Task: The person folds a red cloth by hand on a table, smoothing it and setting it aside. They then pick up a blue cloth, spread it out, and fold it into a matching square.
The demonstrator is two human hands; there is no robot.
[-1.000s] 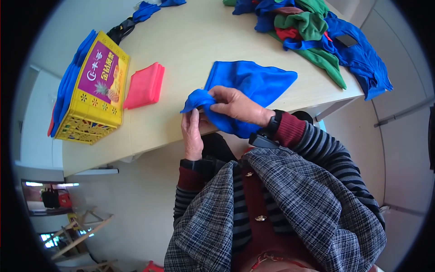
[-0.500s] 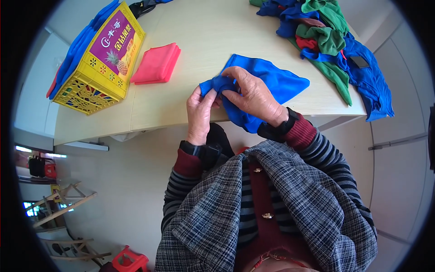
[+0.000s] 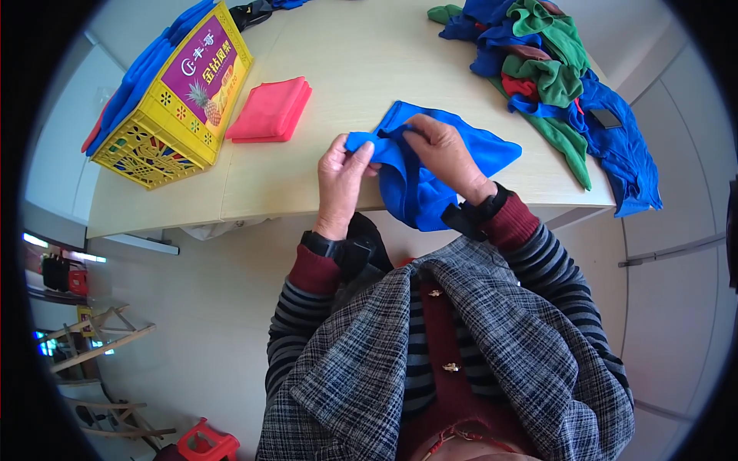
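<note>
A blue cloth (image 3: 480,146) lies partly on the table's front part, its near portion drooping over the edge. My left hand (image 3: 342,173) pinches one corner of it between thumb and fingers, holding that edge up off the table. Further right, my right hand (image 3: 448,156) grips the same cloth, thumb and forefinger closed on a fold; its other fingers are partly hidden. Between the two hands the fabric hangs in loose folds. To the left rests a neat stack of folded pink-red cloth (image 3: 269,111), touched by neither hand.
A yellow plastic crate (image 3: 165,138) holding blue cloths stands at the table's left. On the right lies a heap of blue, green and red cloths (image 3: 538,69), with a dark flat rectangular object (image 3: 606,118) on it. A red stool (image 3: 209,443) stands on the floor.
My right hand has moved right and slightly down, away from my left hand, so the bunched cloth between them is opened out. My left hand still holds its corner.
</note>
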